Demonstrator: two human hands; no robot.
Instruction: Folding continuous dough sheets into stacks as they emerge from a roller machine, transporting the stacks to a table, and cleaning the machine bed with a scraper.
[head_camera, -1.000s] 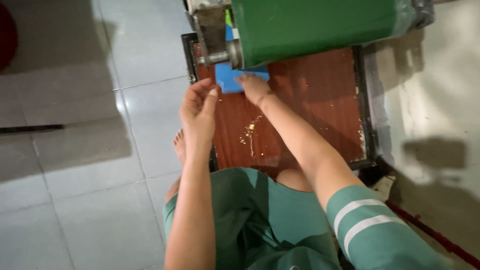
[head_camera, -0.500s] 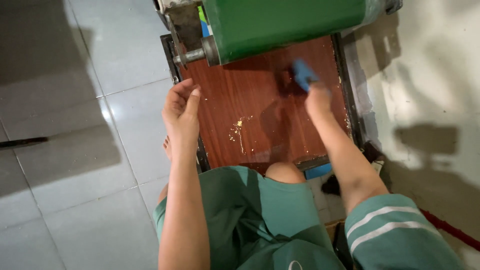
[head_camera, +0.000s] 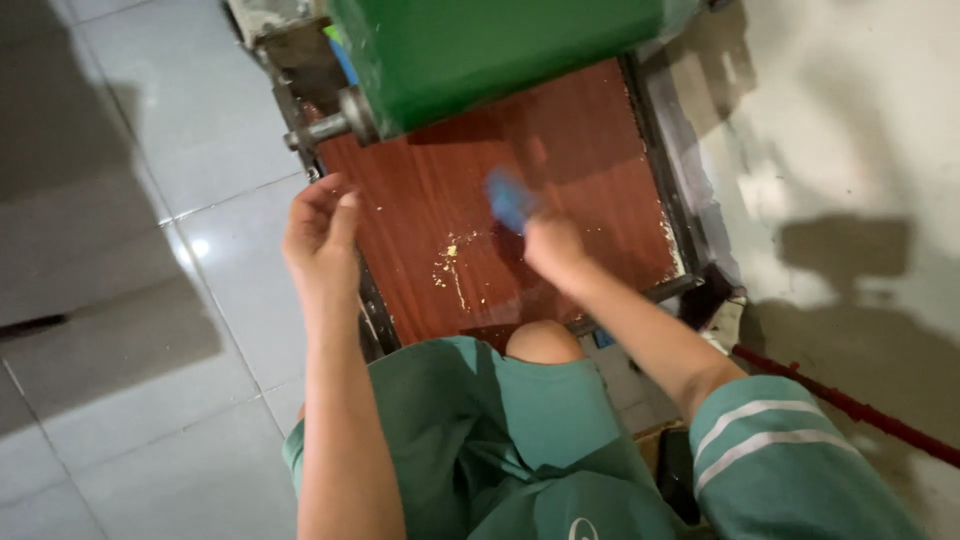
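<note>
Head view: right hand on blue cloth

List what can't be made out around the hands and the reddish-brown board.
Head view:
- Blue thing in the right hand: motion-blurred, kind unclear.
- Board far end: hidden under the green machine body.
- Machine top: cut off by the frame edge.
- Left hand palm: turned away.
- Pale crumbs: too small to identify.
</note>
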